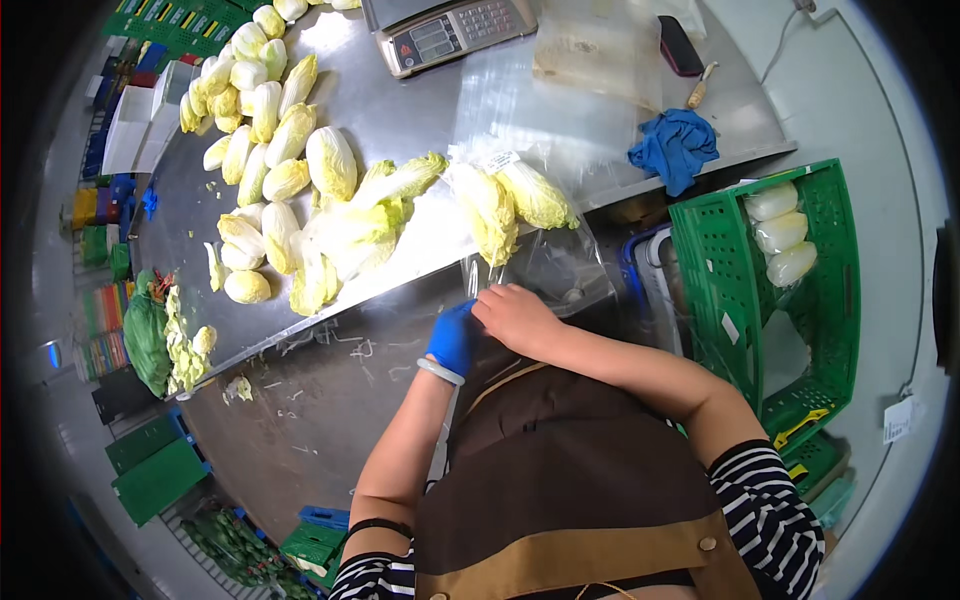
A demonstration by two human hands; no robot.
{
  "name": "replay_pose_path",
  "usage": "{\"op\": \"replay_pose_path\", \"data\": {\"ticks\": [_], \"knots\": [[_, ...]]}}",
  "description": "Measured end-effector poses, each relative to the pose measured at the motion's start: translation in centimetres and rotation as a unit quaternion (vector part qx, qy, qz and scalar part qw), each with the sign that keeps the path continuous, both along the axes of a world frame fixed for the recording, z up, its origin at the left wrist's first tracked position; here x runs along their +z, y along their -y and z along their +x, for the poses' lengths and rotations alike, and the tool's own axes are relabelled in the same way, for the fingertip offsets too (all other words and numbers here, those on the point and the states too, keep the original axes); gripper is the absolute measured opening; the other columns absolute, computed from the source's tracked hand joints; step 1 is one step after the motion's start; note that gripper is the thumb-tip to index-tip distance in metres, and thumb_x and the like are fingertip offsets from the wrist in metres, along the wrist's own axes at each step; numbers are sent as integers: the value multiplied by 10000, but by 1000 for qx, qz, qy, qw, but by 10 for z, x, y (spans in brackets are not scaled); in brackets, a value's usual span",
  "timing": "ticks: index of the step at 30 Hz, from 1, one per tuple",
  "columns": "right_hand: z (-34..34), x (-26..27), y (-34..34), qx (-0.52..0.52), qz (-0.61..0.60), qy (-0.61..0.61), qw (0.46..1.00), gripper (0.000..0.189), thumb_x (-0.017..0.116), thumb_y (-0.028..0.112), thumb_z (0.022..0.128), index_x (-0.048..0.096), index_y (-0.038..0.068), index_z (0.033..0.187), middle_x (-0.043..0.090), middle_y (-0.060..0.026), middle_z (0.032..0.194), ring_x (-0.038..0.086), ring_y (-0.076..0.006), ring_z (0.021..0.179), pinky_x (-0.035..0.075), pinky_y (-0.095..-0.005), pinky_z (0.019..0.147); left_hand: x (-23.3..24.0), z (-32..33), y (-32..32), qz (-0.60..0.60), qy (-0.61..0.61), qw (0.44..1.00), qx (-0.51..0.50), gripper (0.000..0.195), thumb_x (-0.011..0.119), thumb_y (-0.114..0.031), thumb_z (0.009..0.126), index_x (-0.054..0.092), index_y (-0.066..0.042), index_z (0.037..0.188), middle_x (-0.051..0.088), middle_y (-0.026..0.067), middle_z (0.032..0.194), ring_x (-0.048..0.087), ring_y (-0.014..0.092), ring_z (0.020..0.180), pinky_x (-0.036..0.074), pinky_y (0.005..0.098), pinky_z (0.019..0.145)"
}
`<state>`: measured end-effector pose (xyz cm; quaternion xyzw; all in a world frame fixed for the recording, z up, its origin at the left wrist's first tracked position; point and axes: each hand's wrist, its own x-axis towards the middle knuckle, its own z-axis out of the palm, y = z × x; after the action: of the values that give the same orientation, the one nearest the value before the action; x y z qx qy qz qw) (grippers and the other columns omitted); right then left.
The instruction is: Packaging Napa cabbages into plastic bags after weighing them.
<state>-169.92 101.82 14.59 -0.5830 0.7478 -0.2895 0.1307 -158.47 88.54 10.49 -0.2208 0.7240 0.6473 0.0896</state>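
Note:
Two napa cabbages, one on the left [482, 210] and one on the right [536, 196], lie side by side at the front edge of the metal table in a clear plastic bag [577, 262]. The bag bears a printed label [501, 160]. Its loose end hangs over the edge toward me. My left hand [452, 341], in a blue glove, and my bare right hand [517, 319] meet just below the cabbages, with fingers closed on the bag's film. My left fingertips are partly hidden. Trimmed outer leaves [352, 236] lie left of the bag.
Several loose napa cabbages [289, 135] cover the table's left side. A digital scale [450, 37] stands at the back. Flat plastic bags [540, 97], a blue cloth [675, 146], a wooden-handled tool [701, 86] and a dark phone-like object [680, 46] lie right. A green crate [840, 300] holds wrapped cabbages [781, 232].

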Motion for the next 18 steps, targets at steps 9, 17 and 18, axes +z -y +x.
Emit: {"op": "replay_pose_path", "data": {"ticks": [9, 17, 18], "knots": [[-28, 18, -65, 117, 58, 16, 991, 156, 558, 210, 850, 576, 59, 820, 556, -73, 854, 544, -256, 884, 456, -384, 743, -11, 4, 8, 199, 84, 969, 124, 238, 459, -155, 943, 573, 32, 1035, 651, 142, 949, 633, 207, 876, 470, 317, 853], [-15, -103, -318, 107, 601, 161, 776, 311, 595, 131, 753, 620, 96, 1061, 631, -152, 1000, 618, -292, 933, 509, -422, 781, -2, 12, 26, 207, 31, 973, 92, 410, 513, -160, 916, 460, 26, 1278, 542, 215, 1226, 548, 318, 1112, 428, 392, 965], [-32, -47, -257, -5, 537, 96, 838, 422, 621, 95, 745, 575, 87, 1164, 584, -169, 1145, 574, -290, 1053, 480, -430, 855, -5, 13, 26, 35, -9, 996, 81, 453, 544, -157, 893, 440, -7, 1308, 499, 205, 1279, 499, 334, 1165, 413, 402, 978]]}}
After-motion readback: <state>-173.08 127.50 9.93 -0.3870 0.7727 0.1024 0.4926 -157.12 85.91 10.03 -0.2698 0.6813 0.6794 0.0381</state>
